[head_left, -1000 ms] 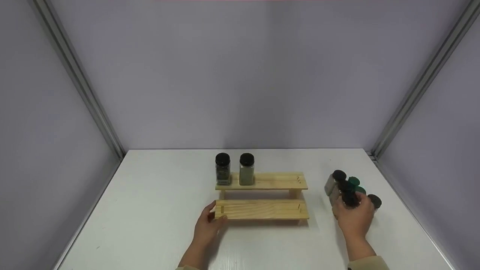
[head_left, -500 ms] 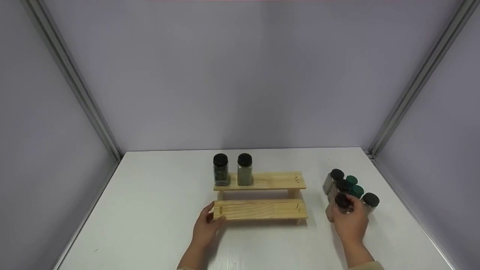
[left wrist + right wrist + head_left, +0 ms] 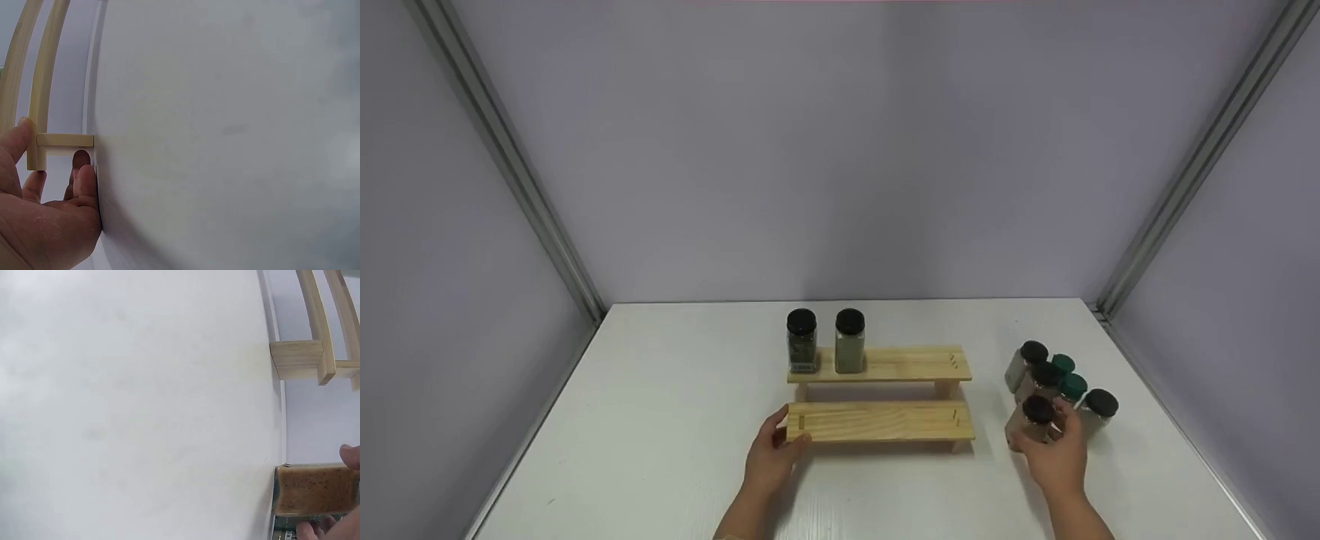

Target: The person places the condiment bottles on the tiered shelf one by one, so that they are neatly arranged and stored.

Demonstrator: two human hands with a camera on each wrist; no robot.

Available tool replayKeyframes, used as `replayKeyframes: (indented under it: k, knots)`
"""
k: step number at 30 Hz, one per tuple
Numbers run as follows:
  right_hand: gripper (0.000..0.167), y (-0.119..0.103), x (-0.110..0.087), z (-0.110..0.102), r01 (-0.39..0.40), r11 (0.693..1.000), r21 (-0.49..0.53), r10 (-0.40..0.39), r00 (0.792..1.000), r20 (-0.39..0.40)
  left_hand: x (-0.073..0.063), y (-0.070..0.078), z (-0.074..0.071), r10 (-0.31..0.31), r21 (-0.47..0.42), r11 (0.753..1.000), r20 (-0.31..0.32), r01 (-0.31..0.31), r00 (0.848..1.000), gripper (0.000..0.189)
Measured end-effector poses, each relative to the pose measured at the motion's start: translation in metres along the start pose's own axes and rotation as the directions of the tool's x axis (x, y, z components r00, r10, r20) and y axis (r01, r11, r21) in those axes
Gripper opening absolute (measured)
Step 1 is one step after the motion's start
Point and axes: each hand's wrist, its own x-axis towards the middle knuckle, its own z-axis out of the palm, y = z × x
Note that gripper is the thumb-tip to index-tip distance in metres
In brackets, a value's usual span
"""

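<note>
My left hand grips the left end of the lower shelf on a two-tier wooden rack, thumb at the front and fingers behind. In the left wrist view, the fingers curl beside the rack's leg. My right hand holds a black-capped spice jar, thumb on its left and fingers on its right. The right wrist view shows the jar's brown contents, its base low at the white tabletop. On the upper shelf stand a dark-filled jar and a pale green one, both black-capped.
Behind the held jar are two black-capped jars and two green-capped jars. Another black-capped jar stands right of my hand. A grey-white wall rises behind the white table, with side panels left and right.
My right hand has drawn the brown-filled jar left and toward me, out from the group of jars. The left hand keeps its grip on the rack, which has stayed in place.
</note>
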Motion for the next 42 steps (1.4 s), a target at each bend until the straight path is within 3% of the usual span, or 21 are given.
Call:
replayKeyframes:
  k: [12,21,30,37,42]
  knots:
    - [0.082,0.004,0.002,0.0,-0.04,0.998,-0.039,0.04,0.999,0.01,-0.002,-0.002,-0.001,0.041,-0.002,0.999,0.011,-0.041,0.999,0.075]
    - [0.078,0.002,0.002,0.002,-0.002,1.0,-0.016,0.003,1.0,0.004,-0.002,-0.001,0.0,0.009,-0.032,0.999,0.023,-0.008,1.0,0.075]
    - [0.076,-0.035,0.002,0.004,0.077,0.997,0.022,-0.077,0.997,-0.009,-0.003,0.001,0.0,-0.012,-0.009,1.0,0.007,0.013,1.0,0.074]
    - [0.073,-0.07,0.004,0.007,0.189,0.982,0.019,-0.189,0.982,-0.022,-0.002,0.001,-0.002,0.005,-0.01,1.0,0.019,-0.005,1.0,0.073]
    - [0.072,-0.089,0.005,0.014,0.217,0.976,0.016,-0.216,0.976,-0.014,-0.001,0.0,-0.001,0.016,-0.005,1.0,0.015,-0.016,1.0,0.072]
